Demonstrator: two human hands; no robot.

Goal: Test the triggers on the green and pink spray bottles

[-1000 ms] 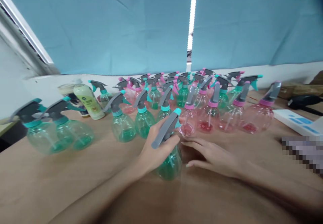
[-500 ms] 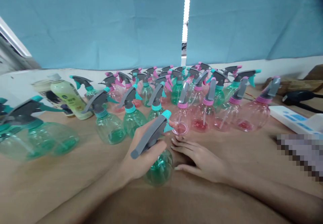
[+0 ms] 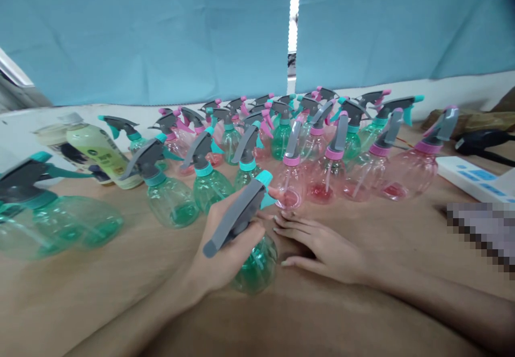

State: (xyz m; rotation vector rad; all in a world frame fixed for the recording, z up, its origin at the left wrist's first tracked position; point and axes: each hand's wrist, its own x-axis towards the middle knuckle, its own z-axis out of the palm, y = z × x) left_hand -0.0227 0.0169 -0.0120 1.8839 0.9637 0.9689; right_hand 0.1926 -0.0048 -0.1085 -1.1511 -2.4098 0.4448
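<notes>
My left hand point(image 3: 225, 250) is wrapped round the neck of a green spray bottle point(image 3: 257, 268) with a grey head and turquoise nozzle. The bottle stands on the wooden table, its nozzle facing away and its neck hidden by my fingers. To the right of it, my right hand point(image 3: 322, 247) rests on the table with fingers stretched out and thumb apart, holding nothing. Its fingertips are close to the left hand's fingers. Just beyond is a pink spray bottle point(image 3: 290, 183); another green spray bottle point(image 3: 213, 185) stands behind my left hand.
Several green and pink spray bottles crowd the back of the table point(image 3: 132, 314). More green bottles point(image 3: 76, 223) stand at the left, near a yellow-green bottle point(image 3: 100, 148). At the right lie a white power strip point(image 3: 475, 177), a black object point(image 3: 483, 142) and a blurred-out item point(image 3: 483, 228).
The view has shifted slightly, so the surrounding bottles sit a little differently. Both hands keep the same pose, the left still round the green spray bottle.
</notes>
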